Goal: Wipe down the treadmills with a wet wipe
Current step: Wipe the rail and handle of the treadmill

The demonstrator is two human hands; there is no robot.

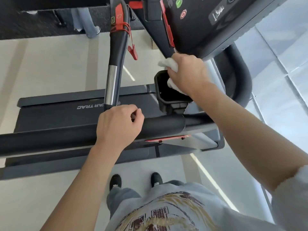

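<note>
I stand beside a dark treadmill [50, 117], looking down over its black side handrail [163, 126]. My right hand [186, 72] is closed on a crumpled white wet wipe [168, 63] and presses it against the lower corner of the console [208, 25], just above the black cup holder [164, 88]. My left hand [119, 125] rests on the side handrail with its fingers curled and nothing visible in it. A second handlebar [115, 52] with a chrome section and a red safety clip [133, 51] rises to the left of the console.
The treadmill belt and deck lie below the handrail on a pale floor [50, 64]. Another person's legs [86, 22] stand at the top left on dark flooring. My feet [135, 180] are on the floor beside the deck. Light wall panels [283, 64] are at the right.
</note>
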